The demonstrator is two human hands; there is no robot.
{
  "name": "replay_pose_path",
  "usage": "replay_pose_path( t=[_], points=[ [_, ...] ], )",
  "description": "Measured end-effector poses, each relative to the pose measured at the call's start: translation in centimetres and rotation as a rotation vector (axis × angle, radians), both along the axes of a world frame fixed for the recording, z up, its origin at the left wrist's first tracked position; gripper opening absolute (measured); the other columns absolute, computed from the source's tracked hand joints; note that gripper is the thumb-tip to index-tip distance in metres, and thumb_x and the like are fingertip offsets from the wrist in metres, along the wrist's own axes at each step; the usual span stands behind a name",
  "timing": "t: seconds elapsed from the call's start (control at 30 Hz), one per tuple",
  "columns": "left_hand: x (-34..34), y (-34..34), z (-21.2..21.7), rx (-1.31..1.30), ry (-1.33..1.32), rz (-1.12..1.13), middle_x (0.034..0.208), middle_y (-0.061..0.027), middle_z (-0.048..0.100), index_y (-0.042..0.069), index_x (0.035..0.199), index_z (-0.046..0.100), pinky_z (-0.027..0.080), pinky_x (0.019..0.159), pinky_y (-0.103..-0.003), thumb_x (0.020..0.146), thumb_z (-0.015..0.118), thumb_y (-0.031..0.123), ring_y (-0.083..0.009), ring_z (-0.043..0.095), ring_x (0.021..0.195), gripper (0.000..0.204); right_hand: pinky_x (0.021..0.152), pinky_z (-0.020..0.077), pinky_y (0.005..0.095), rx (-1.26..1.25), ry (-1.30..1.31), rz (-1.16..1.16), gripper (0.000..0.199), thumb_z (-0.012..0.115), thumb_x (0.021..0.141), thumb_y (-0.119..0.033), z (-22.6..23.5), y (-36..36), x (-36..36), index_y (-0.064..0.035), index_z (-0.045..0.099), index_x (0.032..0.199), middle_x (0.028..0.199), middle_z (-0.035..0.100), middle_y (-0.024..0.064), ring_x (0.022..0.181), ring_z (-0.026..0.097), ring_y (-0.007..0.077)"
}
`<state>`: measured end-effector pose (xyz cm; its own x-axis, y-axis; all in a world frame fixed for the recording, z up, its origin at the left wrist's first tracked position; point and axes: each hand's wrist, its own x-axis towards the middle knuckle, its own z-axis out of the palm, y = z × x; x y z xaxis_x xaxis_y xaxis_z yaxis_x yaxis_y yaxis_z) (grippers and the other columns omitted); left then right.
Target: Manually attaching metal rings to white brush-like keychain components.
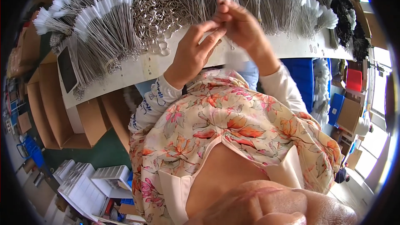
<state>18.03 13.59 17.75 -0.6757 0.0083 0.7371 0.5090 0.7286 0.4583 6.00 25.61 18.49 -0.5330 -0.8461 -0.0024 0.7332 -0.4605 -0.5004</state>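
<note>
My left hand and my right hand meet above the near side of the white table. The left hand's thumb and index finger reach toward the right hand in a pinch. On the right hand the fingers are also drawn together, and that hand is slightly blurred. What they hold, if anything, is too small to make out. Beyond my left hand lies a pile of silver metal rings. Thin wire brushes with white bristles are bunched behind my right hand, and more wire brushes lie on the left.
A dark phone rests at the table's left edge. Black-bristled brushes lie at the far right. Open cardboard boxes stand below on the left. On the right is a blue bin beside white-bristled brushes.
</note>
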Motion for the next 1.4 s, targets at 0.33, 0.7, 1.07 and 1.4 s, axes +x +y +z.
replay_pose_path(
  t=[0.33, 0.7, 1.07, 1.4],
  points=[
    [4.2, -0.7, -3.0, 0.259, -0.583, -0.144, 0.085, -0.0109, 0.062, 0.004, 0.108, 0.058, 0.05, 0.065, -0.03, 0.079, 0.065, 0.006, -0.0223, 0.063, 0.074, 0.031, 0.066, 0.0481, 0.0341, 1.556, 2.6, 0.5, 0.006, 0.061, 0.074, -0.011, -1.6, 9.6, -0.3, -0.0135, 0.066, 0.076, 0.077, 0.065, 0.0042, 0.078, 0.064, 0.0193],
    [3.6, -0.8, -0.4, 0.081, -0.262, -0.202, 0.082, -0.0078, 0.06, 0.006, 0.093, 0.059, 0.05, 0.06, -0.032, 0.069, 0.065, -0.001, -0.023, 0.059, 0.068, 0.025, 0.054, 0.0442, 0.0196, 0.668, 0.564, 0.658, 0.021, 0.054, 0.091, -0.021, -0.2, 5.0, 2.8, -0.002, 0.062, 0.092, 0.07, 0.059, -0.0004, 0.06, 0.054, 0.0059],
    [-1.9, -7.8, -1.8, -0.467, -0.374, 0.214, 0.094, -0.0015, 0.06, 0.009, 0.081, 0.066, 0.041, 0.079, -0.034, 0.065, 0.072, 0.006, -0.0216, 0.054, 0.088, 0.017, 0.058, 0.0485, 0.0337, 1.264, 2.104, 0.248, 0.015, 0.061, 0.082, -0.018, -1.6, 8.6, 1.5, -0.0048, 0.064, 0.087, 0.077, 0.064, 0.0064, 0.067, 0.063, 0.0205],
    [-2.2, -7.3, -1.7, -0.461, -0.344, 0.272, 0.094, 0.0007, 0.061, 0.012, 0.081, 0.067, 0.041, 0.081, -0.035, 0.068, 0.072, 0.011, -0.0216, 0.053, 0.091, 0.014, 0.057, 0.0475, 0.0229, 0.685, 1.257, -0.14, 0.011, 0.058, 0.085, -0.006, 0.6, 2.2, 1.6, 0.0014, 0.065, 0.089, 0.071, 0.063, 0.0063, 0.062, 0.058, 0.008]
  ],
)
